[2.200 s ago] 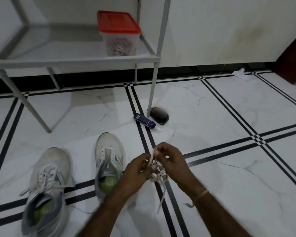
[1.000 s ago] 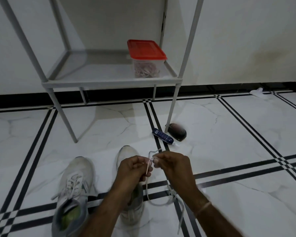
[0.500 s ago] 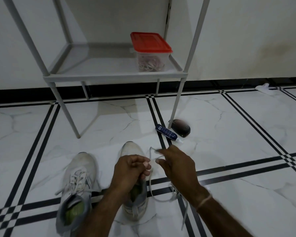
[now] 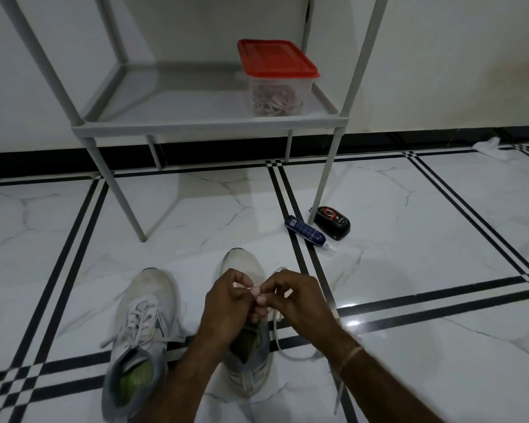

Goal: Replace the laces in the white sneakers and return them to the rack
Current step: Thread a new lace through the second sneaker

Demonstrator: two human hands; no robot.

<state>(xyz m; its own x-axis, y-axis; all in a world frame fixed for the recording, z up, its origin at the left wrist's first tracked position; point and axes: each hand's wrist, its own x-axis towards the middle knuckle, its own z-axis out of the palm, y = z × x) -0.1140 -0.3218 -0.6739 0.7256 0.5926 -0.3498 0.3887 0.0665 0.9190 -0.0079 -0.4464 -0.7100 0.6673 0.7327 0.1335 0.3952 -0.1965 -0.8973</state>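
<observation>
- White floor tiles (image 4: 440, 239) with black lines are carrying both white sneakers, which are sitting just in front of the rack (image 4: 208, 126).
- Someone's left hand (image 4: 226, 303) and right hand (image 4: 297, 300) are curling their fingers and pinching a loose lace (image 4: 277, 334) over the right sneaker (image 4: 242, 264).
- That lace is trailing down onto the floor, so I think the lacing here is only getting going.
- Laces are already sitting in the left sneaker (image 4: 141, 325).
- No sneaker is sitting on the rack yet; a red-lidded box (image 4: 277, 77) is resting near the shelf's front right corner.
</observation>
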